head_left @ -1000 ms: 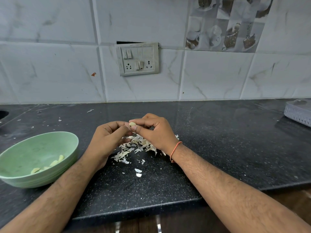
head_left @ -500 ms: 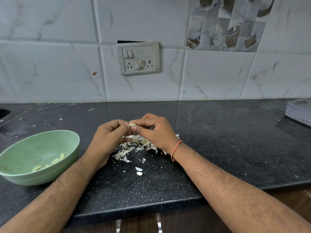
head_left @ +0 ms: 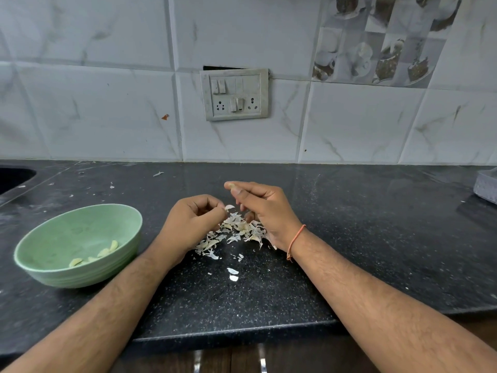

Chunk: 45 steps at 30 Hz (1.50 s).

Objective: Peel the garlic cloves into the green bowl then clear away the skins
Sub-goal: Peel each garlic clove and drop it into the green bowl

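The green bowl [head_left: 88,273] sits at the left of the black counter with a few peeled cloves [head_left: 107,249] inside. A heap of pale garlic skins [head_left: 236,230] lies on the counter between my hands. My left hand [head_left: 191,224] hovers over the heap's left side, fingers curled, pinching a white flake of skin [head_left: 229,207] at its tips. Just above and to the right, my right hand [head_left: 265,208] holds a small garlic clove [head_left: 230,185] between thumb and forefinger; the clove is mostly hidden.
Two loose skin flakes [head_left: 232,274] lie nearer to me, and small scraps dot the counter's back left. A sink corner [head_left: 13,176] is at far left, a grey basket [head_left: 485,188] at far right. The counter's front edge [head_left: 242,332] runs below my forearms.
My hands, which pinched the clove together, have drawn apart. The right hand rose slightly with the clove while the left came away holding a flake of skin.
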Tool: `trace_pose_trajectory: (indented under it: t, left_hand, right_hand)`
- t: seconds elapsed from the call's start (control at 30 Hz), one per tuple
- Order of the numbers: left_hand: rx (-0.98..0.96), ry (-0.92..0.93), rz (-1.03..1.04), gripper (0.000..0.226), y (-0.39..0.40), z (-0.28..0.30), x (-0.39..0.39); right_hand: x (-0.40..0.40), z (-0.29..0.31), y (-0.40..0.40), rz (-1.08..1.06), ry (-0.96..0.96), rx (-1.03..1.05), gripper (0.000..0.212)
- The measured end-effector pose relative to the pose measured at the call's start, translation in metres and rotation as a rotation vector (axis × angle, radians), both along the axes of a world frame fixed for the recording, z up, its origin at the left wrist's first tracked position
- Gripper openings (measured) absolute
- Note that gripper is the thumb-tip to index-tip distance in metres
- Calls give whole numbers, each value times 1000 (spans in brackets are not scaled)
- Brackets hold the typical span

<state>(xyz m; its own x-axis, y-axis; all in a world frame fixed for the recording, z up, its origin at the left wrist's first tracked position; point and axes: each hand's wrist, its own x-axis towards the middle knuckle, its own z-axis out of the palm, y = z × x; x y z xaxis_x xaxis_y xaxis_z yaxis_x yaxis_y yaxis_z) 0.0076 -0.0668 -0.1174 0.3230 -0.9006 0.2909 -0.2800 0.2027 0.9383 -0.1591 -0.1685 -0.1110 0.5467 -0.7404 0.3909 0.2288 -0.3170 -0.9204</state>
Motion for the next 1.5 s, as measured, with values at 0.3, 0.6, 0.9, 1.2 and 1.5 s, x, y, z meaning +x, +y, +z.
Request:
trace_pose_trajectory:
  t: [0.3, 0.6, 0.9, 1.2, 1.5]
  left_hand:
    - [-77, -212, 169, 20, 2, 2, 1]
    - [-158, -184, 188, 9, 5, 4, -2]
    - [-150, -229, 180, 12, 4, 2, -2]
    - [-121, -146, 143, 17, 4, 3, -2]
    - [-93, -234, 132, 6, 3, 1, -1]
  right_hand:
    - [0, -2, -6, -84, 86, -183, 22]
    - [1, -5, -10, -114, 151, -315, 22]
    - [-2, -1, -7, -129, 239, -416, 21]
    - [-1, -2, -7, -106, 242, -427, 20]
    - [-2, 0, -3, -3, 118, -147, 17]
